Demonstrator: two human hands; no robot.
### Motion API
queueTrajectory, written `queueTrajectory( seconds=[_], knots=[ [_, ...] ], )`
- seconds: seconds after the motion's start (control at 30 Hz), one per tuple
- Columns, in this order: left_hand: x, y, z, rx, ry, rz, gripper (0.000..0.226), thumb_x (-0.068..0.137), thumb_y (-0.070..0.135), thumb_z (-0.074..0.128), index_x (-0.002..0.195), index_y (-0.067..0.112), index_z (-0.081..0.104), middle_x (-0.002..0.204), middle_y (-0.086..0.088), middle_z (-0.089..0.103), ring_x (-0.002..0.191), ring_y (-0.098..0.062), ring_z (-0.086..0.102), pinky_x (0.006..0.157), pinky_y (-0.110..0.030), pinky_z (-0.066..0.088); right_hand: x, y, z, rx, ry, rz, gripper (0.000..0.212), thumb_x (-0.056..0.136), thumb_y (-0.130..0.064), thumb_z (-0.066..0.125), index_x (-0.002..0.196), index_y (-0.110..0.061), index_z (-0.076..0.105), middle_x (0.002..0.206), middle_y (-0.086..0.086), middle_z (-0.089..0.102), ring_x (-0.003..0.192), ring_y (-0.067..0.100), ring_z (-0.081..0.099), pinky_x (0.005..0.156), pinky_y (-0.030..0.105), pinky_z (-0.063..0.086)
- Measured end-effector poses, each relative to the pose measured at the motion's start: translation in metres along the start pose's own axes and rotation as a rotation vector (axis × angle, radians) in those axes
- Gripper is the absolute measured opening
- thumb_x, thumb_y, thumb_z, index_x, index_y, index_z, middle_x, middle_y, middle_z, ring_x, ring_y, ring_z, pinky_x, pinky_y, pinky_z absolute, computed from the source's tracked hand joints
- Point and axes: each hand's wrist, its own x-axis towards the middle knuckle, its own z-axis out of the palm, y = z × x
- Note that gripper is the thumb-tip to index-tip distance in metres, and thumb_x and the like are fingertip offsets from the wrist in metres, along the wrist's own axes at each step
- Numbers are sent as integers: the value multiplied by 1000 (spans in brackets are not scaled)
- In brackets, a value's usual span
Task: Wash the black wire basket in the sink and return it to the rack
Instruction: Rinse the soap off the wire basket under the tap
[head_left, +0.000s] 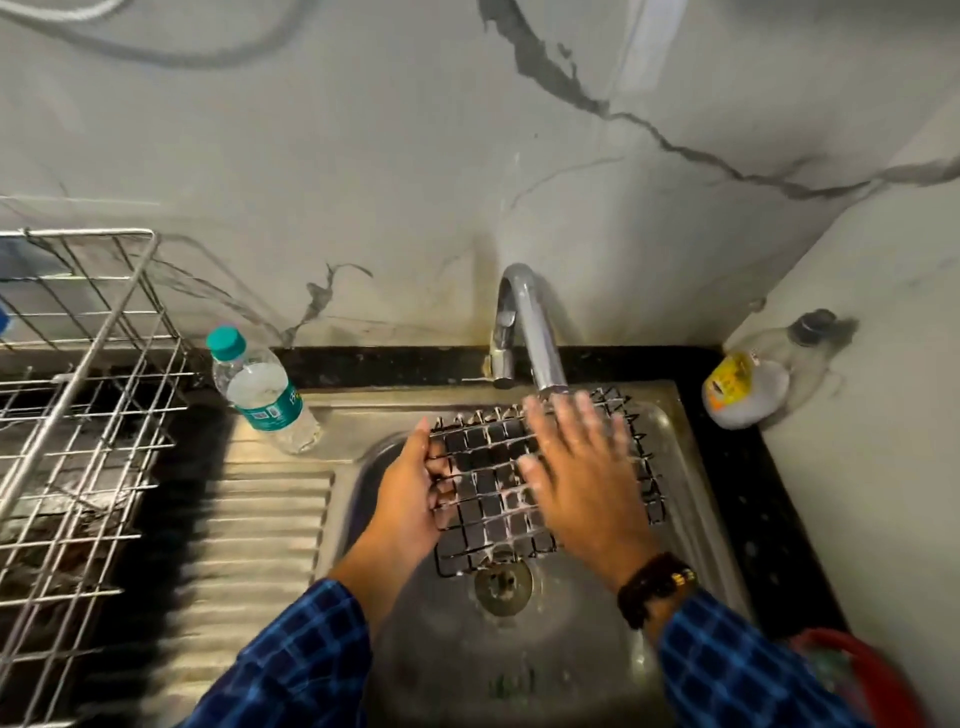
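— Black wire basket (493, 483), square-grid metal: where is it?
— Head view, the only view. It is held over the stainless steel sink (691, 467), seemingly tilted, far edge just below the curved chrome tap (535, 332), near edge above the round drain (503, 582).
— Hands?
— Left hand (410, 493) grips the basket's left edge, fingers curled through the wires. Right hand (576, 467) lies spread flat on the mesh under the spout, blurred.
— Water running?
— Mesh looks wet, whitish film on it. The stream itself I cannot make out.
— Progress?
— I'd judge mid-wash, rubbing or rinsing. Left to do: finish the rinse, shake off, carry it left to the silver wire rack (93, 364) on the black stone desk (753, 519). Rack is well apart from the basket, and a clear plastic bottle with teal cap (260, 389) stands between them.
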Motion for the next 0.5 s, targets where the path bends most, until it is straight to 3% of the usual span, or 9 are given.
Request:
queueTrajectory(
  seconds=[0.1,0.2,0.27,0.3,0.33,0.37,0.43,0.5],
  knots=[
    [5,-5,0,43,6,7,48,101,52,47,61,27,42,49,10,36,35,-5,29,32,-17,21,-7,6,5,48,-45,238,72,98,-62,7,160,-26,-3,166,14,-11,153,38,-3,120,65,6],
    [0,-6,16,122,-4,67,48,102,49,49,64,21,59,52,6,57,39,-10,52,41,-19,39,-26,-42,12,68,-43,-11,71,101,-59,12,160,-24,-7,167,12,-14,152,38,-11,118,67,-3],
    [1,-7,21,108,-15,80,45,101,46,52,86,11,75,77,-10,76,69,-22,75,67,-30,57,-37,-62,13,55,-18,-227,67,103,-54,19,160,-25,3,168,6,-6,155,32,-3,119,65,1],
    [1,-6,20,80,-25,69,45,100,46,53,94,8,76,89,-14,77,82,-27,76,78,-36,58,-37,-60,11,46,-5,-287,65,103,-52,22,160,-25,7,169,3,-2,155,29,2,119,61,3],
    [2,-4,16,62,-36,64,44,99,48,54,93,9,75,88,-14,76,80,-27,75,77,-37,59,-34,-53,10,33,13,-311,63,104,-51,23,160,-26,10,169,2,1,155,25,4,120,57,3],
    [4,-2,11,50,-54,64,43,99,50,54,84,14,71,77,-8,71,64,-21,71,62,-31,57,-31,-42,9,17,38,-304,62,104,-52,21,160,-27,11,168,2,3,155,24,4,122,54,3],
    [6,3,2,61,-70,69,44,99,53,49,68,23,54,54,6,48,35,-7,42,35,-17,33,-27,-14,6,-2,78,-180,64,103,-55,18,160,-28,8,169,2,1,155,24,2,123,53,4],
    [7,8,-3,50,-86,112,48,102,51,45,63,24,41,48,10,35,31,-5,26,31,-17,21,-22,13,2,22,81,51,67,102,-57,18,160,-29,2,169,4,-7,155,28,-3,122,59,4]
  ],
)
